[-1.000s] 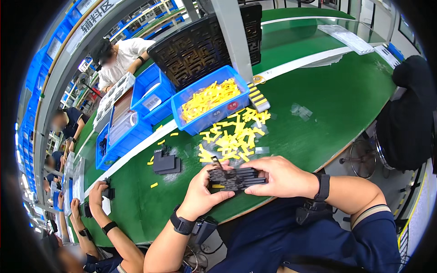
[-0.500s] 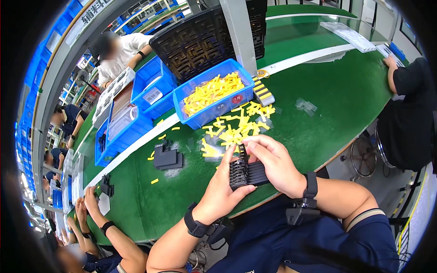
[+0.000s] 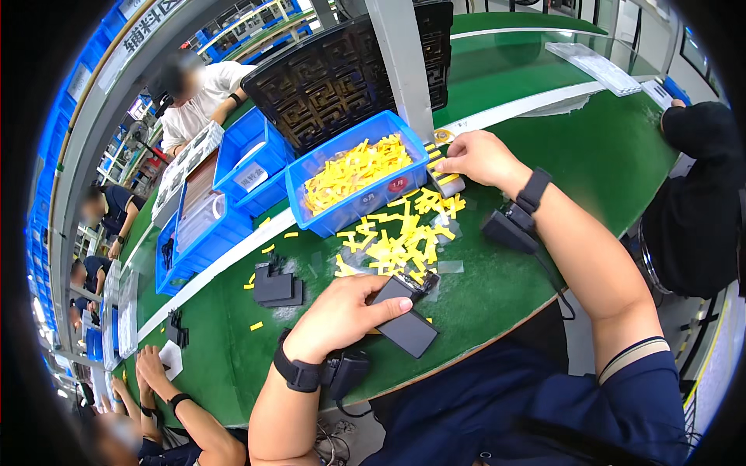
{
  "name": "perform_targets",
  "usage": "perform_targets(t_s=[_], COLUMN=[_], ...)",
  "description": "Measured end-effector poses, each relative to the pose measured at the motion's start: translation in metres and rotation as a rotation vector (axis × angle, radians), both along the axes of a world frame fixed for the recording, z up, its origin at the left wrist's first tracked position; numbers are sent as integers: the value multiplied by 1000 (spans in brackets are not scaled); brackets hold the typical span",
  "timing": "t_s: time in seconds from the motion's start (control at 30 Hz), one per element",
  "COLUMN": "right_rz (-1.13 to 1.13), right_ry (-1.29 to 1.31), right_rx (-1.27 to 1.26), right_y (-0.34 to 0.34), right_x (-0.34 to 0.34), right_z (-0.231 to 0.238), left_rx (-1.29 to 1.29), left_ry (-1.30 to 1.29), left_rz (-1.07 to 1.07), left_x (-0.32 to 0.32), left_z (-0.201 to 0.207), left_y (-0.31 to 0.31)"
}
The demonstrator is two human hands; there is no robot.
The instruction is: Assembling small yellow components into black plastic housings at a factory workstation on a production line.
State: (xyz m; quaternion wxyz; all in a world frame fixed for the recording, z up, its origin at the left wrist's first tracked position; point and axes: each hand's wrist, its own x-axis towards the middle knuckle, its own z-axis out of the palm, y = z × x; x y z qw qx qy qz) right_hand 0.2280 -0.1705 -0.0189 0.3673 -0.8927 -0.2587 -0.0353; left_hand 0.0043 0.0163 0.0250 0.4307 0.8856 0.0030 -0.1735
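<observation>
At 6 o'clock on the green table (image 3: 590,147), the left hand (image 3: 346,311) lies palm down, forearm rising from the lower edge, its fingers wrapped over a black block (image 3: 404,311) and grasping it against the tabletop. That block is a flat, matte, rectangular plastic piece; its long axis runs from 11 to 5 o'clock, the notched end toward the yellow clips (image 3: 400,237) scattered just above it.

At 1 o'clock the right hand (image 3: 478,159) is stretched out, arm nearly straight, wrist banded in black. Its fingers are curled and pinch at a strip (image 3: 443,167) of yellow clips lying beside the blue bin (image 3: 311,210); whether they actually hold one I cannot tell.

The bin is a smooth plastic box heaped with small, glossy yellow clips. Behind it leans a black tray (image 3: 326,78) with a grid of moulded cells. Another black block (image 3: 276,286) sits at 9 o'clock, apart from the left hand.
</observation>
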Motion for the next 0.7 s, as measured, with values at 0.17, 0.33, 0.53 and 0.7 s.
perform_targets(t_s=[0.17,0.33,0.53,0.7], right_rz=[-54,-77,451,435], right_ry=[110,-124,510,556], right_rx=[-67,-35,441,458], right_y=[14,11,49,54], right_x=[5,-1,-82,-108], right_z=[12,35,64,46], left_rx=[204,39,-288,-369], left_ry=[-298,-354,-588,-696], left_rz=[153,260,459,462], left_x=[2,4,8,10], left_z=[6,10,-17,-27], left_y=[9,16,15,16])
